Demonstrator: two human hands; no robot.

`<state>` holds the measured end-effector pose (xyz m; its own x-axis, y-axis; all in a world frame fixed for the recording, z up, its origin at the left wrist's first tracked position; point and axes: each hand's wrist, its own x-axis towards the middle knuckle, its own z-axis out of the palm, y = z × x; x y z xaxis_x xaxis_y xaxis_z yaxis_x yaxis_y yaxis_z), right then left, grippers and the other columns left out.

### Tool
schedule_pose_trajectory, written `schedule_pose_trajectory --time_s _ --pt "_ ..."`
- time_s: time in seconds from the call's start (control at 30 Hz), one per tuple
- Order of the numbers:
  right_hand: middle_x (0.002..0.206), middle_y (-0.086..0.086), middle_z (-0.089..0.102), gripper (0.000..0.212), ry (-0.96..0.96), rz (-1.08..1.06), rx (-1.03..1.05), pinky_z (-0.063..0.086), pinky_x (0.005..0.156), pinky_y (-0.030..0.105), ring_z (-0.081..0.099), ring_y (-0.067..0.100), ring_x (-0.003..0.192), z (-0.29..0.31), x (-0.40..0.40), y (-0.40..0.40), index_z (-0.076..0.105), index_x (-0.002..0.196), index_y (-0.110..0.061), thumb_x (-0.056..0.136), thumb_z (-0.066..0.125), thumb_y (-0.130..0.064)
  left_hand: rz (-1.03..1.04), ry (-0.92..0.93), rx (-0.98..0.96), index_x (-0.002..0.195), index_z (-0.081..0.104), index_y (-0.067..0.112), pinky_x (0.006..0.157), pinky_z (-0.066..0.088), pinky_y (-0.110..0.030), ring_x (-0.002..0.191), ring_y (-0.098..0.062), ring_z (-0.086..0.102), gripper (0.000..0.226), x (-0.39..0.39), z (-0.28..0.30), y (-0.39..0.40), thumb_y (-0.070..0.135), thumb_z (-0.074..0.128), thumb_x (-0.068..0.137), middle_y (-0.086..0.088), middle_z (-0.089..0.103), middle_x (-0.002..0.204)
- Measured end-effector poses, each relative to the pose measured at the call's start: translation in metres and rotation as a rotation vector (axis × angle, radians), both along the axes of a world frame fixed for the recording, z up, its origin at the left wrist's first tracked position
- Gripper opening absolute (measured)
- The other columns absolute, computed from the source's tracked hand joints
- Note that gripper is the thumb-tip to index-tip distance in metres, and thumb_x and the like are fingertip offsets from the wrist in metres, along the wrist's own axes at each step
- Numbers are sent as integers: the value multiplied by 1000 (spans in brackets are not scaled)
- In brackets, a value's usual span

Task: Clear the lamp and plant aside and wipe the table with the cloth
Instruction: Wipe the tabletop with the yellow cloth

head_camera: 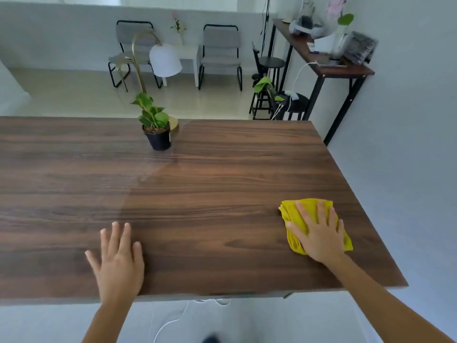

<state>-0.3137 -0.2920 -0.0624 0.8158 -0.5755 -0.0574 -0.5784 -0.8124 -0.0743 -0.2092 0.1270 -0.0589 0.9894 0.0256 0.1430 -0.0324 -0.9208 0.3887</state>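
A dark wooden table (222,169) fills the middle of the view. At its far edge stands a small green plant in a black pot (157,134), and right behind it a brass lamp (165,60) with a white shade; the lamp's round base peeks out beside the pot. A folded yellow cloth (300,214) lies near the table's right edge, with my right hand (319,233) pressed flat on top of it. My left hand (118,261) rests flat on the bare wood near the front edge, fingers spread, holding nothing.
Beyond the table are two grey chairs (220,50) and a low white table. At the right stand black stools (270,70) and a tall console table (321,60) with clutter and cables. A white wall runs close along the table's right side. A cable lies on the floor below.
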Motion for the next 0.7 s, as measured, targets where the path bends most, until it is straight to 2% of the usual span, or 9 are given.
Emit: schedule_pose_trajectory --time_s 0.1,0.2,0.27,0.33,0.57,0.7 --pt "160 22 3 83 12 -195 146 2 112 67 -1 51 143 9 53 -4 10 149 -48 75 14 -87 -135 8 19 144 36 15 114 5 -58 147 -25 13 52 -29 -2 -69 32 36 96 -6 25 157" --pt "160 22 -3 80 21 -26 178 -4 113 65 -7 50 143 9 59 26 8 149 -48 78 21 -84 -165 26 50 145 33 15 114 6 -58 148 -26 9 58 -51 -7 -117 40 28 93 -8 20 158" --pt "161 18 -3 79 12 130 162 -2 114 63 -7 46 145 6 30 38 6 147 -51 77 21 -84 -161 21 98 146 32 14 113 7 -60 148 -29 5 61 -61 -13 -133 42 24 92 -11 17 159" --pt "162 15 0 81 -3 190 120 2 115 63 -3 44 146 2 -7 32 7 147 -53 74 14 -87 -149 0 121 146 31 13 111 8 -63 147 -30 3 61 -65 -16 -138 42 25 92 -13 14 159" --pt "154 20 31 83 -15 -29 31 24 107 69 26 49 139 -1 -94 -45 25 146 -48 74 9 -88 -130 -30 104 148 26 14 112 4 -62 148 -28 -2 63 -67 -16 -141 45 21 93 -10 9 160" --pt "155 21 27 85 9 -37 46 19 106 71 21 51 140 1 -99 -56 24 147 -46 74 7 -88 -150 2 106 148 27 15 114 3 -60 148 -26 0 62 -67 -15 -142 45 19 94 -7 14 160"
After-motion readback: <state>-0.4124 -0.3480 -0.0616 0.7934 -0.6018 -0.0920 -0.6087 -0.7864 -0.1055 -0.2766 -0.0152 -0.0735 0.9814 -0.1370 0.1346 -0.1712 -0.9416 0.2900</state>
